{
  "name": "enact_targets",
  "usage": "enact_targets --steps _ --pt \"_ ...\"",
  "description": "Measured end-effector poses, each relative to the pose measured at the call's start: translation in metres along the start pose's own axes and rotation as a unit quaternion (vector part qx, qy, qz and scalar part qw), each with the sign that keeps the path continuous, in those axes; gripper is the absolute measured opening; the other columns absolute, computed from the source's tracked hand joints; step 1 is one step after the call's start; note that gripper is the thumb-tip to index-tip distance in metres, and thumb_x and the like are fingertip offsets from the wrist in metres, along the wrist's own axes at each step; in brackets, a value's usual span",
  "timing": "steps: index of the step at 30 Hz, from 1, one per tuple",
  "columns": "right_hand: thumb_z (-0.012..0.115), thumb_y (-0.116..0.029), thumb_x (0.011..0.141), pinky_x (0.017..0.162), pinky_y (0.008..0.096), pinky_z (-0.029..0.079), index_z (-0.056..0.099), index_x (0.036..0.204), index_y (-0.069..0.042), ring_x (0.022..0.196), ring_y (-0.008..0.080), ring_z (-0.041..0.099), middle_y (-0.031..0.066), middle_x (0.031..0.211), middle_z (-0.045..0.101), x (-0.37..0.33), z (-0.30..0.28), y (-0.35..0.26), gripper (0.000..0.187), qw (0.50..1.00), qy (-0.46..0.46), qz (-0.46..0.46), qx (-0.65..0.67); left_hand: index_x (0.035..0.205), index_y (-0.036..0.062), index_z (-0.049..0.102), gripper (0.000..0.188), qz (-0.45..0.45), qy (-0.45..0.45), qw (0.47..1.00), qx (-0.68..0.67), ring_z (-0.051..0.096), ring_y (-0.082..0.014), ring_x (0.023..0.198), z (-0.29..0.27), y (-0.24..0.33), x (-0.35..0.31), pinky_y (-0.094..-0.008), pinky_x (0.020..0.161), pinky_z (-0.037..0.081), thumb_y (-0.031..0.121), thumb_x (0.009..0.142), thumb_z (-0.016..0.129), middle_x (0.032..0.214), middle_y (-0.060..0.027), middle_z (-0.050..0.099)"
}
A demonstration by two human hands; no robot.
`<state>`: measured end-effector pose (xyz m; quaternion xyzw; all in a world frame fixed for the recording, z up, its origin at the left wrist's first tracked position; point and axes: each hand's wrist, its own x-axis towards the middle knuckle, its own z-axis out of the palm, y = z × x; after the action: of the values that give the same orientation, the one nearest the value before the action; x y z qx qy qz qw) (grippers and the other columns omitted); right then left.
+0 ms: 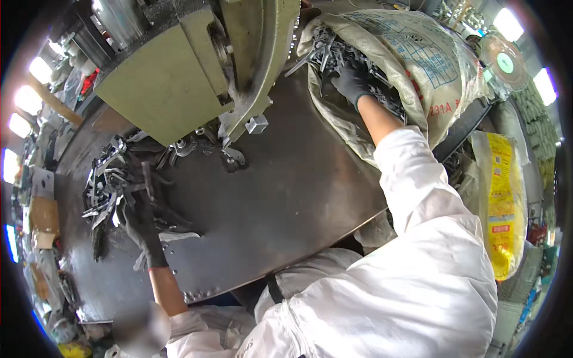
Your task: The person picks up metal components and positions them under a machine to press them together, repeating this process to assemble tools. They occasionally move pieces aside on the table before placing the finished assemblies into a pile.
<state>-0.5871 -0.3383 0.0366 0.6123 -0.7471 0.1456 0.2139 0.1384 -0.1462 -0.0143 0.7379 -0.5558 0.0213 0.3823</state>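
Note:
My left hand (142,230), in a dark glove, reaches into a heap of thin grey metal parts (110,179) on the left of the metal table. Its fingers blend into the dark pieces, so I cannot tell whether it grips any. My right hand (353,82), gloved too, is inside the mouth of a white woven sack (427,59) at the far right. The sack holds many similar metal parts (328,48), and the right fingers are bent down among them, their tips partly hidden.
A large green machine (167,83) stands over the far left of the table (268,203), with a small metal block (256,124) at its lower edge. More parts lie beneath it. To the right hang a yellow-and-white bag (501,203) and a round fan (505,62).

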Motion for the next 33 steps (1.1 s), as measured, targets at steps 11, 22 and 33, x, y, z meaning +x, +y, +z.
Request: enact_targets --steps 11,22,33 --pt "0.072 -0.015 0.088 0.090 0.0464 0.053 0.055 0.134 -0.002 0.106 0.0359 0.069 0.0200 0.111 0.070 -0.044 -0.046 0.003 0.051 0.917 -0.169 -0.048 0.359 0.129 0.0010 0.058 0.029 -0.198 -0.218 0.897 -0.330 0.059 -0.0131 0.096 -0.010 0.163 -0.048 -0.0326 0.083 0.052 0.021 0.107 0.054 0.113 -0.0049 0.061" --pt "0.074 -0.026 0.096 0.086 0.0280 0.052 0.068 0.119 0.000 0.096 0.0182 0.068 0.0076 0.102 0.073 -0.093 -0.055 -0.051 0.036 0.821 -0.139 0.052 0.551 0.111 0.0051 0.066 0.026 -0.300 -0.332 0.787 -0.425 0.043 -0.0037 0.061 0.012 0.243 -0.071 -0.0225 0.055 0.032 0.029 0.105 0.058 0.080 0.0022 0.056" --pt "0.068 -0.020 0.099 0.059 0.0207 0.051 0.072 0.112 -0.005 0.068 0.0060 0.063 0.0020 0.086 0.070 -0.164 -0.148 -0.225 0.020 0.488 -0.426 0.126 0.751 0.128 -0.0006 0.059 0.041 -0.207 -0.422 0.742 -0.479 0.069 -0.0191 0.087 0.038 0.234 -0.073 -0.0344 0.077 0.057 0.033 0.108 0.048 0.104 -0.0109 0.069"
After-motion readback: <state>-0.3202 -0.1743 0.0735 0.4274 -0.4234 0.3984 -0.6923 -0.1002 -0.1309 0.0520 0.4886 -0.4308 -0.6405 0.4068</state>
